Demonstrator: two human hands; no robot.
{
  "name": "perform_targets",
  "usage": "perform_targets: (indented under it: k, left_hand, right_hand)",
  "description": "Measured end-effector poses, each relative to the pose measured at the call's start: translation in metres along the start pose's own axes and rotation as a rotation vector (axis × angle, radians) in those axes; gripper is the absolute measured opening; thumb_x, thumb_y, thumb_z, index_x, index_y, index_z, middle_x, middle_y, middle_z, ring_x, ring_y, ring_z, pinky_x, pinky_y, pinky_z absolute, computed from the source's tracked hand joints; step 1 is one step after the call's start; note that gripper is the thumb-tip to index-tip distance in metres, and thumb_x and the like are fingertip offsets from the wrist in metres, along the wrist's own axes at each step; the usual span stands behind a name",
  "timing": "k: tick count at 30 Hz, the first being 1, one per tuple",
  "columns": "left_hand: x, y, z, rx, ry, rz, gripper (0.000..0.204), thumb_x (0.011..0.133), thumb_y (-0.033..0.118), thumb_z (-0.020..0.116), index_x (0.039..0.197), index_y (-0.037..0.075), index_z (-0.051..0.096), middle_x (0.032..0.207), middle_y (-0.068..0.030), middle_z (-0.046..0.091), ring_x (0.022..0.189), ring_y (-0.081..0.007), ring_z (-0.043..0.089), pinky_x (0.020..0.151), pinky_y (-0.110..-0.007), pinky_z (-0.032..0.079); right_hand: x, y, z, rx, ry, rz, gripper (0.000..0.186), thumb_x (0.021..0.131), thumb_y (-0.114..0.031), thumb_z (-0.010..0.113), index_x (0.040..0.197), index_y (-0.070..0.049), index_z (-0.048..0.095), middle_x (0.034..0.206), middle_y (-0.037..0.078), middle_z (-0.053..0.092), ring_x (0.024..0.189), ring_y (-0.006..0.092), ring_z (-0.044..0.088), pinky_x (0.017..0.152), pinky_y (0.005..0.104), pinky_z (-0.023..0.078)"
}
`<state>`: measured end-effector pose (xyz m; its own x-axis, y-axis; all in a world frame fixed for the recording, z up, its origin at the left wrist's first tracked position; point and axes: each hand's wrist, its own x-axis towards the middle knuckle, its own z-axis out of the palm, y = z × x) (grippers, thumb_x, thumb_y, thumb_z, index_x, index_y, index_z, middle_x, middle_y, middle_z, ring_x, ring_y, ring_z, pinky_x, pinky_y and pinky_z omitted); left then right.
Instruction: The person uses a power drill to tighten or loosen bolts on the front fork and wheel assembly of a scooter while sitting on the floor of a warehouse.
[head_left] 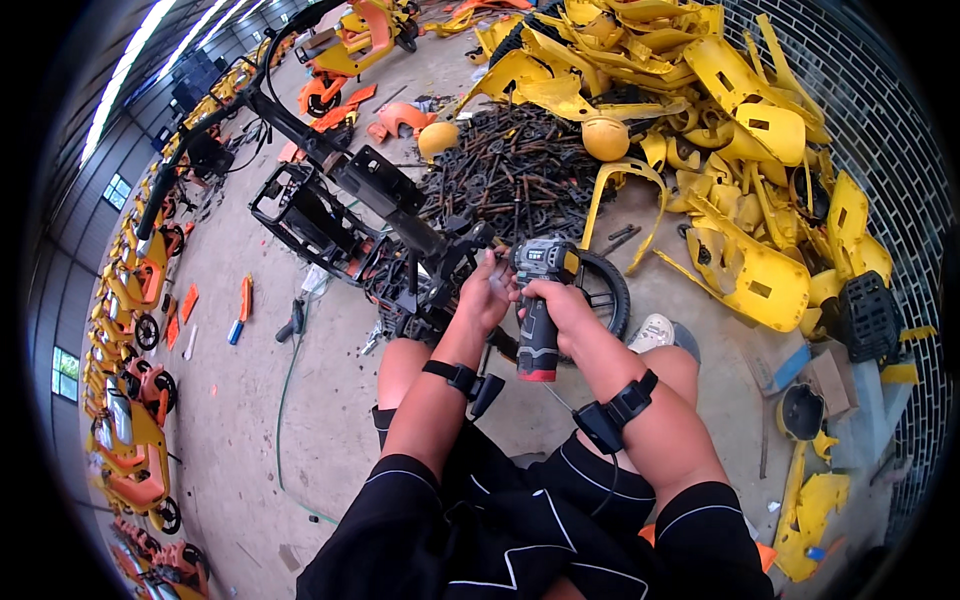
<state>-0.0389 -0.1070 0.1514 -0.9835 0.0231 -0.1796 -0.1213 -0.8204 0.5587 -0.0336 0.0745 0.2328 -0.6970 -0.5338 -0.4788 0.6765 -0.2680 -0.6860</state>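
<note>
R fingers grip pwr tool, L fingers nr blk frame.

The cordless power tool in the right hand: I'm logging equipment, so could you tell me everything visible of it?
The cordless power tool has a grey-and-black head with a yellow rear section, a dark handle and a red base; the casing looks like plastic. The right hand grips it around the upper handle. Its nose points left toward the stripped black frame, close to the left hand; whether they touch is unclear. Whether it is running can't be told.
</note>
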Motion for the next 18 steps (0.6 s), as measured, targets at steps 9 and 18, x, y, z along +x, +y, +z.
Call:
perform_targets:
  k: [9,18]
  left_hand:
    - [0.022,-0.005,-0.016,-0.06,0.021,0.061,0.037,0.106,0.038,0.04,0.127,0.01,0.052,0.124,-0.0117,0.061,0.111,-0.0297,0.058,0.096,-0.045,0.046]
    - [0.02,-0.005,-0.005,-0.067,0.074,0.064,0.035,0.107,0.037,0.036,0.127,0.012,0.049,0.124,-0.0147,0.06,0.112,-0.035,0.058,0.097,-0.05,0.046]
  right_hand:
    - [0.011,0.009,0.006,-0.059,0.055,-0.086,0.02,0.081,-0.011,0.064,0.098,-0.002,0.066,0.085,0.008,0.069,0.065,0.016,0.063,0.058,0.0301,0.051]
    - [0.007,0.009,0.007,-0.041,0.077,-0.101,0.019,0.08,-0.012,0.065,0.095,0.001,0.068,0.078,0.007,0.066,0.064,0.0153,0.062,0.056,0.0294,0.05]
